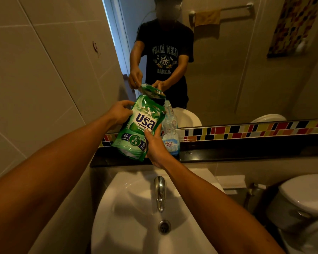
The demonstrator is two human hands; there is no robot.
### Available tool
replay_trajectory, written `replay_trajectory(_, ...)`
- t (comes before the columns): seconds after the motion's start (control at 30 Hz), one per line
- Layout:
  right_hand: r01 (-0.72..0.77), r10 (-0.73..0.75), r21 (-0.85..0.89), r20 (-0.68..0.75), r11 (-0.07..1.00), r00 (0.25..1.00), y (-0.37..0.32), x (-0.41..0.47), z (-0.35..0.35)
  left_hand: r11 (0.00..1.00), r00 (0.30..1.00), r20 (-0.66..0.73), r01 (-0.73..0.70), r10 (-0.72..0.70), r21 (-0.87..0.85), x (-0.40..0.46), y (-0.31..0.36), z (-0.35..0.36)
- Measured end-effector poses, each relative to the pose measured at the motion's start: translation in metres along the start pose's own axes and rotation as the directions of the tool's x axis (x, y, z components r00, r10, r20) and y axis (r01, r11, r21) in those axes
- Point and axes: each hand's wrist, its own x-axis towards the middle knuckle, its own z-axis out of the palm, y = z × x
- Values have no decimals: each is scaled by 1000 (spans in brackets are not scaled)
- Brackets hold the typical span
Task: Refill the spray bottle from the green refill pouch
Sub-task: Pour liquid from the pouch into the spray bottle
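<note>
A person's left hand (120,111) grips the upper left edge of a green refill pouch (139,128), fingers curled round the pouch's side, in a dim bathroom. Just right of those fingers the pouch tilts, its top leaning toward the mirror & the neck of a clear spray bottle (170,129). The right hand (155,145) clasps the pouch's lower right edge, thumb pressed on the printed front, fingers wrapped behind. The bottle stands on a dark shelf (228,154) just beyond the right fingertips, touching or nearly touching the pouch; its spray head appears to be off, though low light makes that hard to confirm. Below both hands sit a white sink (128,208) w/ a chrome tap (160,191); a toilet (305,197) is far right.

Risks, as judged: the pouch's mouth looks near the bottle neck but not clearly over it, so liquid could run down the outside onto the shelf. A hard squeeze by either hand could surge & overflow. Nobody steadies the bottle; a nudge from the pouch could tip it.
</note>
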Motion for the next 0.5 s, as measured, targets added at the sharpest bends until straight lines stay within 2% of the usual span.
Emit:
replay_trajectory(0.33,18,-27,-275,-29,961,999,15,1,-33,985,996,-31,81,-86,-153,0,-44,29)
replay_trajectory(0.5,49,-46,-415,17,908,999,17,0,-51,931,986,3,159,-168,-329,-1,-65,52)
